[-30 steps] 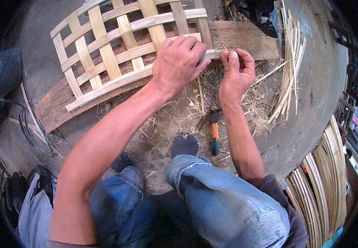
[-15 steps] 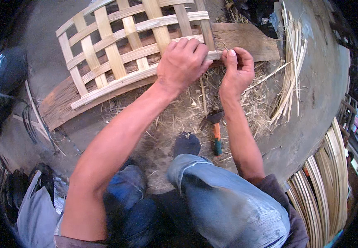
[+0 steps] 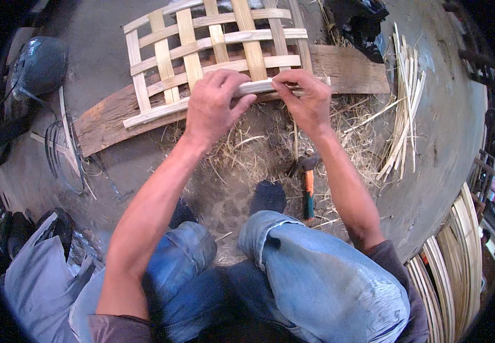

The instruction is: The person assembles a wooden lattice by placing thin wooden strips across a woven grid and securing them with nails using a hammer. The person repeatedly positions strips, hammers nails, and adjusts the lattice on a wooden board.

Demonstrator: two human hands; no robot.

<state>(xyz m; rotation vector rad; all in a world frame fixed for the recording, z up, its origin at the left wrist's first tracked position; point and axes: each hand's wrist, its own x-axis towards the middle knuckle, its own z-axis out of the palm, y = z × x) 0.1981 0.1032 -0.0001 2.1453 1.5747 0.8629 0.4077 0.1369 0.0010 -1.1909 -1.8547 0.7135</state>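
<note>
An open lattice panel (image 3: pixel 191 52) of flat woven pale strips, which look like bamboo, leans over a rough wooden plank (image 3: pixel 353 70). Along its near side runs a thicker edge strip (image 3: pixel 154 115). My left hand (image 3: pixel 216 108) grips this strip near its middle, thumb on the near side and fingers over the top. Further right, my right hand (image 3: pixel 305 102) pinches the same strip between thumb and fingertips. The strip's right end sticks out past that hand. Whether a thin binding is also between the right fingertips, I cannot tell.
Shavings (image 3: pixel 247 150) litter the floor before the plank. A hammer (image 3: pixel 309 191) with an orange and green handle lies between my foot and right forearm. Loose thin strips (image 3: pixel 404 108) are at right, bundled strips (image 3: pixel 459 260) at lower right. A dark rounded object (image 3: pixel 40 67) stands at left.
My right hand has come left from the strip's end onto the strip and now pinches it. My left hand has slid left along it. The panel appears further right in view.
</note>
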